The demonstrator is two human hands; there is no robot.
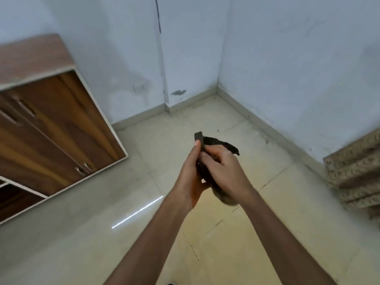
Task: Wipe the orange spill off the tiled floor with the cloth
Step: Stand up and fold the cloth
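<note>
Both hands (193, 171) (224, 169) clasp dark cloth (213, 141); its middle hidden.

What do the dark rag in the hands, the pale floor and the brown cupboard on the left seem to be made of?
The dark crumpled cloth, held in both hands, looks like soft woven fabric: it folds and droops. The cream tiled floor seems to be glazed ceramic or polished stone, with a bright light streak and grout lines. The brown wooden cupboard shows grain, possibly laminate, with pale edging.
</note>
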